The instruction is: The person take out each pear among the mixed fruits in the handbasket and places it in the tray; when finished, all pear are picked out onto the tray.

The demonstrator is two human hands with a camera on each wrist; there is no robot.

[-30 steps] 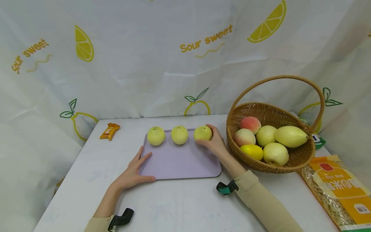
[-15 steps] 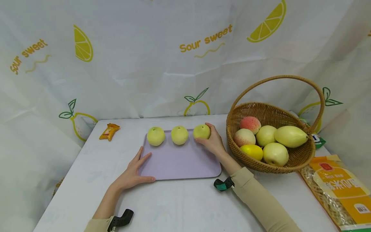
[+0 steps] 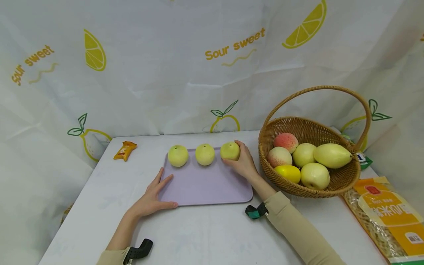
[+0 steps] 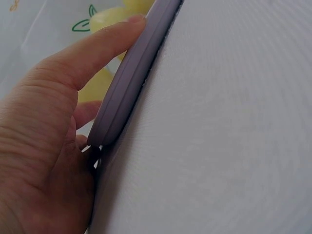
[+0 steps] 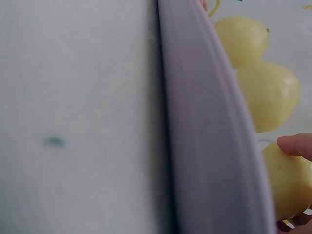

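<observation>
Three pale yellow-green, pear-like fruits stand in a row along the far edge of a lilac tray (image 3: 205, 186): a left fruit (image 3: 178, 155), a middle fruit (image 3: 205, 154) and a right fruit (image 3: 230, 151). My right hand (image 3: 244, 160) grips the right fruit, thumb on its near side and fingers round its right side. In the right wrist view, the thumb (image 5: 296, 145) lies on that fruit. At the tray's near left corner, my left hand (image 3: 149, 198) is spread with straight fingers. Its thumb (image 4: 109, 44) rests against the tray's front rim, as the left wrist view shows.
Right of the tray stands a wicker basket (image 3: 269, 129) with a tall handle, holding peaches, a lemon and other pale fruit. An orange food packet (image 3: 385, 217) lies at the right edge. A small orange snack wrapper (image 3: 125, 150) lies at the back left of the white table.
My right hand and the fruit it grips have shifted slightly left and back since the first frame, then stayed nearly still. The left hand and the tray keep their place.
</observation>
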